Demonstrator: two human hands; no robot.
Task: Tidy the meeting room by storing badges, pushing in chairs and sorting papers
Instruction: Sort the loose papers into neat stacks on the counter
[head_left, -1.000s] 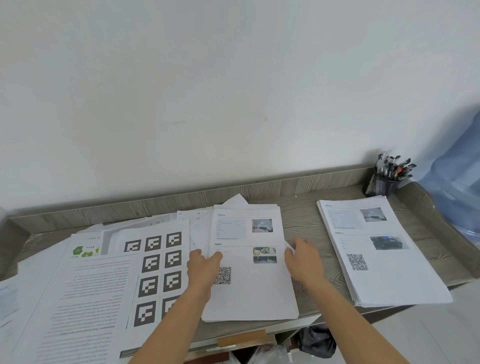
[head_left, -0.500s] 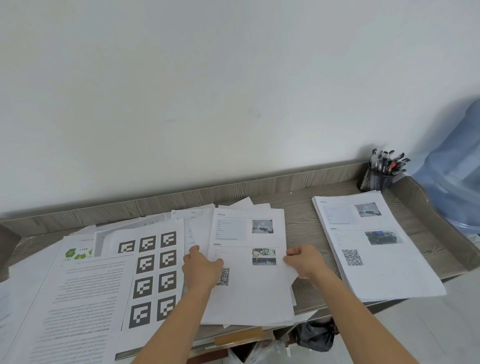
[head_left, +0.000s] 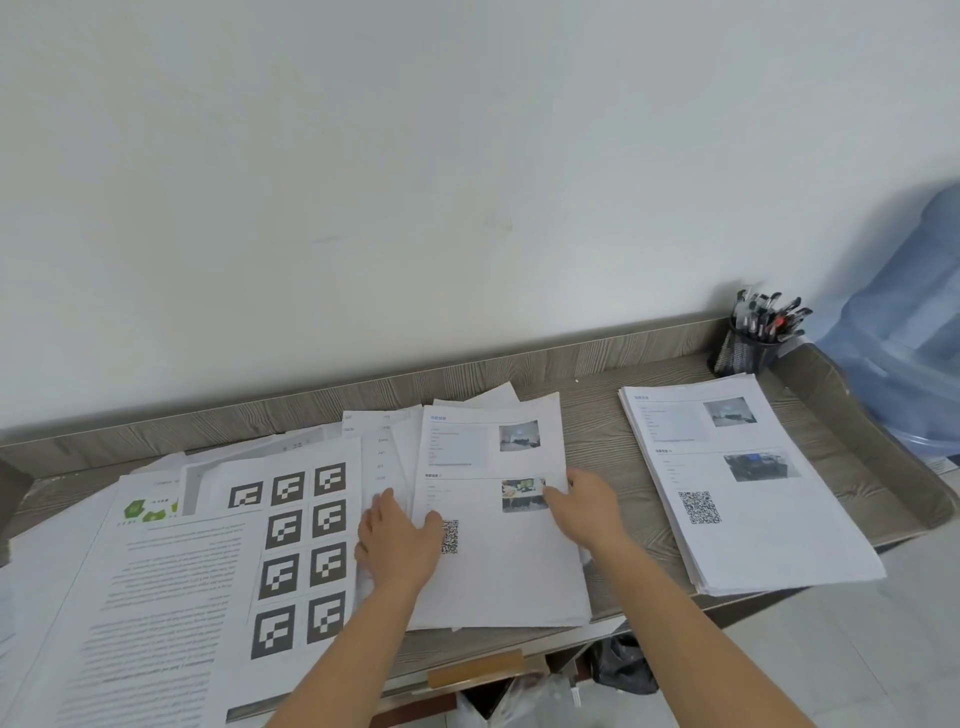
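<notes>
On middle paper stack (head_left: 498, 571), left hand (head_left: 400, 540) flat, open grip, right hand (head_left: 587, 506) at edge, grip unclear

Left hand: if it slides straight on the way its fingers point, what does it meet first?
The left hand lies on the fanned loose sheets. Straight on, it crosses only more of those, then likely meets the desk's raised wooden back edge.

Bare left hand (head_left: 397, 540), bare right hand (head_left: 589, 506), long unsleeved forearms (head_left: 358, 654)
</notes>
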